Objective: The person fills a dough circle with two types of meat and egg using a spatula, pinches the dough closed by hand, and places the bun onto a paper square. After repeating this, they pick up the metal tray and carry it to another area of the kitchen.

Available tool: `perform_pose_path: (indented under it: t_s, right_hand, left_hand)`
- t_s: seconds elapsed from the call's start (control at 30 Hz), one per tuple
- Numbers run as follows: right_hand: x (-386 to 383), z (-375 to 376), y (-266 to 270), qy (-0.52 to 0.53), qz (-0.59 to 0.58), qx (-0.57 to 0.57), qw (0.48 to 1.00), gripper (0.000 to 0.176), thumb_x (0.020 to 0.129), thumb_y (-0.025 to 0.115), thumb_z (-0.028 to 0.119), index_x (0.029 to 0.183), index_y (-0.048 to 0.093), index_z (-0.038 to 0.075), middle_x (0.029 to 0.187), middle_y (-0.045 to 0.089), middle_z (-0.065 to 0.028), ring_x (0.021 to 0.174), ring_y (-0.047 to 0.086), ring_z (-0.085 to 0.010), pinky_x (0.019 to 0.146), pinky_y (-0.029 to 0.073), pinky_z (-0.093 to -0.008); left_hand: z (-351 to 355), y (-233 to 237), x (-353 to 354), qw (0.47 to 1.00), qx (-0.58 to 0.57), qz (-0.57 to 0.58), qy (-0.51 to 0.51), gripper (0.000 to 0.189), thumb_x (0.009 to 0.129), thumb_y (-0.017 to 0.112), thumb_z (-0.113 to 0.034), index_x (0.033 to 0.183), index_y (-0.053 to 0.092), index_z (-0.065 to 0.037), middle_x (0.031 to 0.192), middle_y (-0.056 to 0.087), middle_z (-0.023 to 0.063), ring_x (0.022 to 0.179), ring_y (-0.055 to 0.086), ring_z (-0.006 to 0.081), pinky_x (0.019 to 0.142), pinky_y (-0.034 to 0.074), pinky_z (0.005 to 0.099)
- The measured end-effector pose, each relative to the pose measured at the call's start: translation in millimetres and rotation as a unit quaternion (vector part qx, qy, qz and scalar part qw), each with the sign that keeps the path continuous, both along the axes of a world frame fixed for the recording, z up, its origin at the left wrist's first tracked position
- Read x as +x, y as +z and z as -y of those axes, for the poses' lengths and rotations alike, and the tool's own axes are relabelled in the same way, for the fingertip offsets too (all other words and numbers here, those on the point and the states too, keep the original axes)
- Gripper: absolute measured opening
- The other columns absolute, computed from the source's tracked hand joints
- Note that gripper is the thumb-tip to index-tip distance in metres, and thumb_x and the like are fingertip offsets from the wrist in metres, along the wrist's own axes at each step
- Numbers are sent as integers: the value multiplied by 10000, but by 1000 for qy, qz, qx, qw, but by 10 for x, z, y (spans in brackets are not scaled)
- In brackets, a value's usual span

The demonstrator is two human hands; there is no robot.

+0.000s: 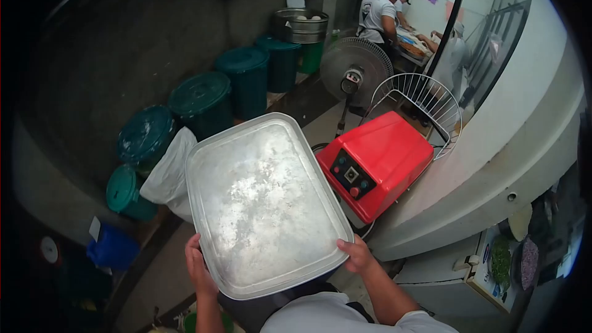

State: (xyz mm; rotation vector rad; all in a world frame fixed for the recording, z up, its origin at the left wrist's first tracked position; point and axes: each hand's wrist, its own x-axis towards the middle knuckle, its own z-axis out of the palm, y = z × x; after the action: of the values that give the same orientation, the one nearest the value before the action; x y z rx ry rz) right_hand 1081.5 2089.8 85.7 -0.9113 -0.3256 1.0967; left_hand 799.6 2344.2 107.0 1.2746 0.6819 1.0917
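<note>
A large rectangular metal tray [265, 203] with rounded corners and a raised rim is held in front of my body. White, powdery-looking patches mark its surface. My left hand [200, 265] grips the lower left edge, with its fingers partly hidden by the rim. At the lower right corner my right hand [357, 254] holds on, thumb over the rim and the other fingers out of sight below. Just beyond the tray's right side stands a red machine [376, 163] with a dark panel of buttons.
Lidded green bins [200, 95] line the left wall, with a white plastic bag [172, 172] before them. A standing fan [354, 77] and a wire guard [425, 105] are ahead. Beyond, people [377, 15] work at a table. Bowls of chopped food [501, 262] sit at right.
</note>
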Motion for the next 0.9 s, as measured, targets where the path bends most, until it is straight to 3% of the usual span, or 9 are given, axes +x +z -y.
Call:
perform_pose_path:
  t_s: [0.1, 0.27, 0.43, 0.5, 0.53, 0.57, 0.63, 0.73, 0.9]
  right_hand:
    - [200, -411, -97, -63, -60, 40, 995, 538, 919, 623, 174, 1392, 463, -27, 1249, 629, -157, 1149, 620, -274, 1001, 473, -403]
    - [609, -1205, -243, -54, -121, 82, 988, 563, 904, 621, 159, 1400, 436, -33, 1264, 613, -193, 1163, 613, -325, 1028, 465, -465]
    - [1058, -2041, -444, -85, -125, 61, 987, 538, 908, 632, 186, 1370, 466, -33, 1248, 614, -204, 1144, 619, -321, 1019, 468, -464]
    - [1195, -2323, -482, -113, -135, 51, 983, 504, 910, 634, 187, 1349, 487, -11, 1175, 648, -175, 1043, 659, -285, 878, 538, -425]
    - [1207, -2559, -65, -181, -148, 37, 972, 450, 915, 629, 199, 1309, 515, 13, 1064, 679, -127, 881, 686, -230, 665, 552, -356]
    - [1354, -2762, -73, -177, -149, 39, 972, 450, 915, 629, 199, 1309, 515, 13, 1064, 679, -127, 881, 686, -230, 665, 552, -356]
    - [1550, -2951, -186, -187, -88, 53, 977, 419, 920, 623, 210, 1280, 526, 19, 985, 687, -89, 754, 674, -192, 527, 509, -314]
    - [1836, -3310, -162, -211, -51, 59, 974, 422, 926, 616, 233, 1281, 526, 24, 991, 685, -97, 746, 671, -192, 518, 498, -308]
    - [2228, -4044, -63, -258, -41, 68, 963, 433, 934, 608, 261, 1295, 522, 37, 1010, 686, -90, 761, 670, -198, 520, 496, -322]
  left_hand:
    - [-545, 90, 454, 997, -36, 35, -64, 592, 1017, 437, -527, 1350, 435, -38, 1250, 563, 135, 1150, 565, 235, 982, 465, 376]
    - [-1217, 162, 876, 994, -56, 35, -85, 624, 1014, 443, -533, 1384, 429, -32, 1338, 506, 143, 1207, 524, 248, 1028, 427, 395]
    - [-1998, 94, 1119, 998, -58, 22, 0, 658, 1003, 475, -535, 1426, 399, -37, 1417, 439, 115, 1277, 456, 262, 1050, 397, 427]
    - [-2248, 31, 1228, 996, -84, 31, 14, 627, 1003, 487, -522, 1397, 432, -37, 1395, 466, 101, 1197, 507, 239, 992, 429, 417]
    - [-2422, -63, 1264, 995, -97, 18, 29, 610, 1006, 484, -518, 1378, 452, -36, 1379, 480, 95, 1149, 523, 222, 954, 441, 404]
    - [-2614, -146, 1266, 993, -110, 4, 46, 593, 1008, 481, -515, 1359, 471, -36, 1363, 494, 90, 1102, 540, 205, 916, 453, 390]
    - [-2889, -87, 1476, 987, -138, 5, 81, 532, 1009, 494, -499, 1271, 529, -38, 1266, 550, 74, 998, 568, 179, 845, 473, 367]
    - [-3456, -145, 1785, 989, -134, 47, 42, 428, 1006, 532, -457, 1086, 592, -42, 1058, 601, 59, 865, 589, 171, 794, 493, 350]
    - [-4176, -167, 2286, 985, -137, 102, 12, 444, 996, 544, -469, 948, 634, -37, 915, 622, 61, 792, 593, 177, 768, 494, 337]
